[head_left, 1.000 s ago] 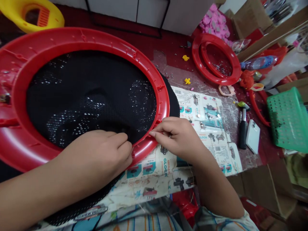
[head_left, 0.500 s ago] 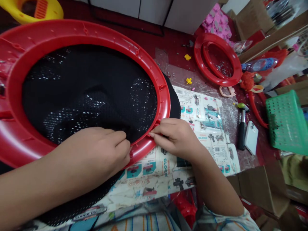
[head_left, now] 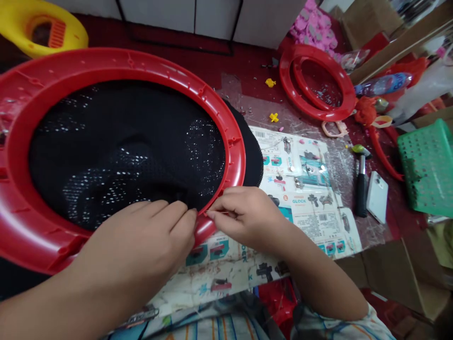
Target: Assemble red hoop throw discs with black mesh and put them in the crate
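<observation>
A large red plastic ring (head_left: 234, 141) lies on the table with its ribbed side up. Black mesh fabric (head_left: 141, 123) fills its opening and shows past the outer edge on the right. My left hand (head_left: 152, 241) is closed over the ring's near rim, its fingertips hidden at the inner edge. Just right of it, my right hand (head_left: 247, 217) pinches at the same rim with thumb and forefinger together. Whatever is between those fingertips is too small or hidden to make out.
Printed cardboard (head_left: 307, 189) covers the tabletop. To the right are a hammer (head_left: 361, 189), a white phone (head_left: 377, 197), a green basket (head_left: 426, 165) and stacked red rings (head_left: 316, 111). A yellow plastic piece (head_left: 76, 35) stands at the far left.
My right fingertips have come closer to my left hand along the rim. The ring sits slightly lower in view, and the camera view has shifted a little.
</observation>
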